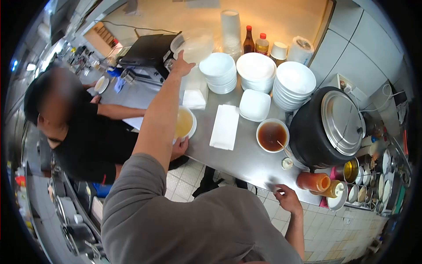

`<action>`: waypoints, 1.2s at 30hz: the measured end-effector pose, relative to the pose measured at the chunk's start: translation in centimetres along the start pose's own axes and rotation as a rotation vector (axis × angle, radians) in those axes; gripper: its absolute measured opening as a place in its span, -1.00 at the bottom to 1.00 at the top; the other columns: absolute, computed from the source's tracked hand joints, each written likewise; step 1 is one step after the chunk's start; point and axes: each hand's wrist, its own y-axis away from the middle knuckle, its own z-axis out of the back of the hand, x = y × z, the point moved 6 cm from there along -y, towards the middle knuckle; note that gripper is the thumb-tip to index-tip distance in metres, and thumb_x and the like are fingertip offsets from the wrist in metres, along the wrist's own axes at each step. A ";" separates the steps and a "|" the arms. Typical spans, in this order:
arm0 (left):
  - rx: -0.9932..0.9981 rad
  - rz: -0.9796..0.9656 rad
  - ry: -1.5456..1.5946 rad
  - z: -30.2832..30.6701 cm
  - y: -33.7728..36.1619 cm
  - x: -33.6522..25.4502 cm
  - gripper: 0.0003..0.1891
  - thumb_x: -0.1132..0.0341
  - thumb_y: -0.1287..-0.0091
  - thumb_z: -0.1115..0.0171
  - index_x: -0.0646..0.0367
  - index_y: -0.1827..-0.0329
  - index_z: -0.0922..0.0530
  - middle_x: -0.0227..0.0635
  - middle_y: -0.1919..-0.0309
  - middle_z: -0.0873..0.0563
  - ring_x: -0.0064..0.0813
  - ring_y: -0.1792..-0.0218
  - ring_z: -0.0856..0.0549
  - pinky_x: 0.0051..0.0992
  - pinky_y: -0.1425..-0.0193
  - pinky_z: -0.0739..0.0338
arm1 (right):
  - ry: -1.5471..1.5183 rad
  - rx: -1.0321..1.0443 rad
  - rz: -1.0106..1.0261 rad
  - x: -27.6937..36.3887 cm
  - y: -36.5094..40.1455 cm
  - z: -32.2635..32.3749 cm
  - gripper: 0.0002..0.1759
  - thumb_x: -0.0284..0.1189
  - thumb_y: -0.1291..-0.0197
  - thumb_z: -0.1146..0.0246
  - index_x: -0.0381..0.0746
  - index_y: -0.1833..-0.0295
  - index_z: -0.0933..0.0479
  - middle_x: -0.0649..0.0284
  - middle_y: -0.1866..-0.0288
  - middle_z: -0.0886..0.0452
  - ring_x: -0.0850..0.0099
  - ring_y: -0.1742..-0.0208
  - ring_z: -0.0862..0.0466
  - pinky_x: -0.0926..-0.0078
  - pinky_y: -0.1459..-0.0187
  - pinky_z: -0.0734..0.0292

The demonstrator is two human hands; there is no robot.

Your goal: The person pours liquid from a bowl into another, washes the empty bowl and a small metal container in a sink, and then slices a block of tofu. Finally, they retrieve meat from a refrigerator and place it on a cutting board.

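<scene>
My left hand (181,67) reaches across the counter, index finger stretched out and thumb apart, right at the clear plastic containers (195,46). Just beyond it stand stacked white bowls (217,72). Low on the right, my right hand (289,200) hovers by the counter's front edge, its fingers loosely bent and apart, with nothing visible in them. The closest things to it are an orange-red squeeze bottle (313,181) and a small white cup (287,163). A bowl of brown liquid (272,135) with a utensil in it sits farther back.
On the left, a person in black (88,145) has a hand at a bowl of yellowish broth (183,123), partly behind my left arm. A black lidded warmer (314,127) stands at right. White napkins (224,126), a square container (255,105) and sauce bottles (249,40) occupy the counter.
</scene>
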 end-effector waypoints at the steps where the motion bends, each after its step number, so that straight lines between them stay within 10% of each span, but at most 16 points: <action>1: -0.020 -0.038 -0.013 -0.2 -0.4 -0.2 -0.15 -0.04 -0.25 -0.45 0.01 -0.49 -0.19 0.16 -0.24 -0.58 0.14 -0.36 -0.46 -0.20 -0.43 -0.42 | 0.000 -0.069 -0.070 -0.9 1.2 -0.3 -0.54 -0.38 -0.36 -0.30 -0.21 -0.34 -0.51 0.16 0.06 -0.72 0.44 0.20 -0.73 0.52 0.35 -0.68; 10: -0.273 -0.426 0.578 -0.9 2.0 -3.9 -0.68 0.24 -0.24 -0.48 0.19 0.02 -0.65 -0.09 0.14 -0.78 -0.09 0.08 -0.76 -0.32 -0.10 -0.61 | -0.199 -0.243 -0.193 11.0 -4.2 -7.6 -0.55 -0.36 -0.37 -0.30 -0.31 -0.30 -0.52 0.11 0.14 -0.74 0.40 0.18 -0.75 0.46 0.27 -0.69; 18: 0.018 -0.585 0.315 -6.0 6.9 -14.8 -0.42 0.22 -0.24 -0.45 -0.12 -0.37 -0.54 -0.12 0.01 -0.72 -0.06 -0.16 -0.66 -0.20 -0.28 -0.53 | 0.103 -0.289 0.249 30.3 -14.7 -9.8 -0.56 -0.40 -0.31 -0.32 -0.29 -0.27 -0.55 -0.04 0.02 -0.73 0.22 0.12 -0.79 0.32 0.15 -0.69; 22: -0.113 -0.517 0.362 -3.9 -1.4 -8.0 -0.22 0.20 -0.18 -0.51 -0.14 -0.52 -0.40 0.04 -0.03 -0.70 0.03 -0.17 -0.63 -0.14 -0.26 -0.54 | 0.028 -0.351 0.255 30.4 -14.3 -9.0 -0.57 -0.48 -0.30 -0.33 -0.29 -0.27 -0.55 0.02 0.04 -0.74 0.30 0.14 -0.77 0.39 0.17 -0.69; 24: -0.036 -0.297 -0.007 -1.6 -8.9 -1.6 -0.25 0.18 -0.08 -0.59 0.25 -0.34 -0.48 0.07 -0.10 -0.67 -0.01 -0.19 -0.63 -0.13 -0.24 -0.57 | 0.006 -0.361 0.176 27.0 -13.4 -8.4 -0.57 -0.47 -0.30 -0.33 -0.29 -0.27 -0.55 -0.01 0.06 -0.74 0.27 0.16 -0.78 0.38 0.15 -0.69; 27: -0.245 -0.078 -0.088 -1.5 -14.5 7.5 -0.53 0.20 -0.15 -0.50 0.30 -0.05 -0.66 0.08 0.01 -0.74 0.00 -0.15 -0.70 -0.16 -0.26 -0.59 | 0.026 -0.353 0.097 22.5 -12.3 -8.4 -0.56 -0.43 -0.30 -0.34 -0.31 -0.26 -0.55 -0.07 0.04 -0.74 0.20 0.15 -0.79 0.34 0.12 -0.69; 30: 0.102 -0.207 -0.260 -3.9 -17.1 8.4 -0.71 0.31 -0.33 -0.18 0.25 0.02 -0.74 0.08 -0.04 -0.76 -0.01 -0.15 -0.73 -0.14 -0.26 -0.61 | 0.106 -0.344 0.028 22.2 -12.4 -8.7 -0.55 -0.39 -0.30 -0.34 -0.33 -0.25 -0.54 -0.10 0.02 -0.74 0.17 0.16 -0.79 0.30 0.09 -0.68; 36: -0.047 -0.071 0.051 -1.0 -15.0 6.8 -0.72 0.38 -0.34 -0.13 0.30 0.01 -0.71 0.13 0.00 -0.75 0.00 -0.09 -0.75 -0.16 -0.17 -0.66 | 0.193 -0.333 0.042 22.0 -12.5 -9.7 -0.54 -0.41 -0.30 -0.31 -0.34 -0.28 -0.53 -0.08 0.06 -0.75 0.20 0.14 -0.78 0.32 0.09 -0.67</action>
